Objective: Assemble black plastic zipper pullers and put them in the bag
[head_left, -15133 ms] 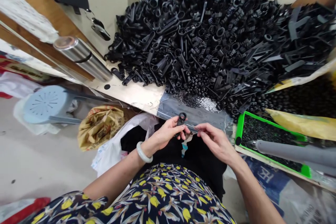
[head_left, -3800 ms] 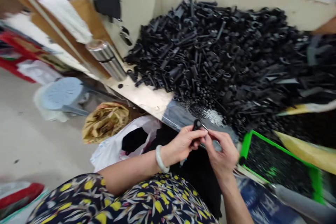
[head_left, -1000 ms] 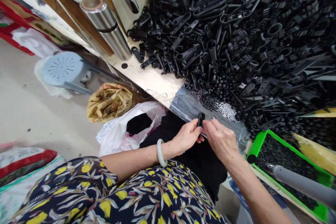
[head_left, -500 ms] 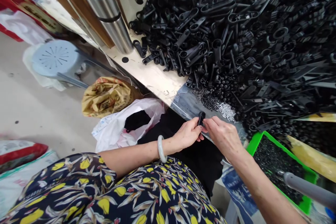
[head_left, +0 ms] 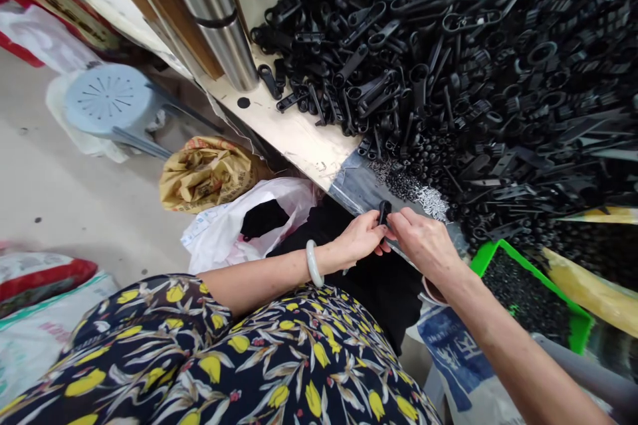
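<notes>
My left hand (head_left: 361, 237) is closed around a small black plastic part (head_left: 384, 211), whose rounded end sticks up above the thumb. Against its right side presses my right hand (head_left: 421, 239), with fingers bent into a pinch; whatever lies between those fingertips is hidden. Both hands are over my lap, just in front of the bench's grey covered edge (head_left: 356, 187). Small silvery pins (head_left: 431, 203) lie in a heap just beyond my right hand, with tiny dark pieces (head_left: 401, 184) beside them. Behind rises a large pile of black plastic parts (head_left: 399, 46), many with ring-shaped ends.
A steel flask (head_left: 214, 13) stands at the bench's left. At right is a green tray (head_left: 581, 332) of small black pieces, near a grey tube (head_left: 583, 362). Left on the floor are a blue stool (head_left: 107, 96), a brown sack (head_left: 207, 176) and a white bag (head_left: 219, 236).
Earlier, my right hand held a thin metal piece near the black part, apart from my left hand. Now the hands meet at the part. Over the last second they stay together while the view shifts slightly.
</notes>
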Demonstrator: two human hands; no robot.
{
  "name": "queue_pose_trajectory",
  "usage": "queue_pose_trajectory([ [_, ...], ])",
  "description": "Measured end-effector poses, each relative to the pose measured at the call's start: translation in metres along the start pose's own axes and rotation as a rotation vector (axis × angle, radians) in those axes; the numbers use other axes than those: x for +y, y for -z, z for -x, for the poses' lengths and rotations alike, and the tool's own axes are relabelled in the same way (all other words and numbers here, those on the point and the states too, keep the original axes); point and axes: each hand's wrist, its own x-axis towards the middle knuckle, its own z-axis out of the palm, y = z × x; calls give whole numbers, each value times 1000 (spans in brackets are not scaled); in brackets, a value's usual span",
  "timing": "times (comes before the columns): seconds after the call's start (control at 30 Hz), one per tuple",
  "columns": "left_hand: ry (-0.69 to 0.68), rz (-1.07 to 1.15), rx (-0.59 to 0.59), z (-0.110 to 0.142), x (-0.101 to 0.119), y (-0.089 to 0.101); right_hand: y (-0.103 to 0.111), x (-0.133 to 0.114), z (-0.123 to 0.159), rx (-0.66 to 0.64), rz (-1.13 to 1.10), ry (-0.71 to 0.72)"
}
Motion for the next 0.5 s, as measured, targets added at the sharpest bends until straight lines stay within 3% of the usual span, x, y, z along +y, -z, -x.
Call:
queue_pose_trajectory([
  [0.2,56,27,-29,-4,2,3,2,11,1,29,-25,120],
  [0.5,18,-92,-20,-3,5,4,33,-7,-25,-282,82,-5],
])
